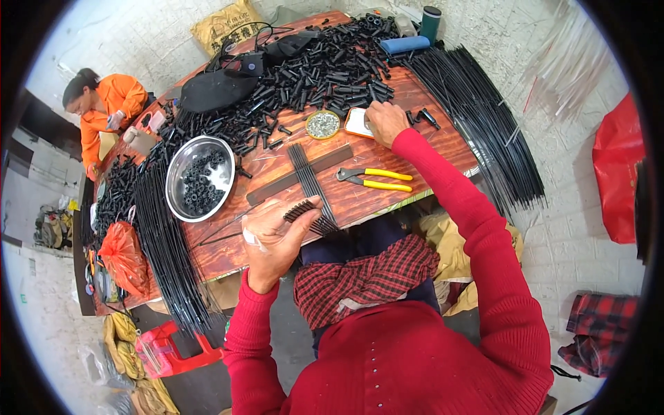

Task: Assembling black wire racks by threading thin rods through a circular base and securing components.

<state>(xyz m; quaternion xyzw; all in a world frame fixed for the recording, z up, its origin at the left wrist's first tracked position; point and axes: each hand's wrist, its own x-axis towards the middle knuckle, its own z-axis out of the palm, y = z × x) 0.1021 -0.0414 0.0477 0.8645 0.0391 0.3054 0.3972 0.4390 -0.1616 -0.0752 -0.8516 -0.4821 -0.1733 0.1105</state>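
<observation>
Printed lettering seen on the crumpled yellow woven-looking sack (225,26), well beyond the left hand (271,238): rows of dark characters, bent by creases. Far to that hand's left, we note a small green rectangular mark (23,299) on the white wall (41,321), too small for us to read.

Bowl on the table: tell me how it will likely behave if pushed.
The bowl would probably slide rather than tip, as it looks broad. The loose black pieces inside may shift. Its shiny, metallic wall might feel slippery.
</observation>
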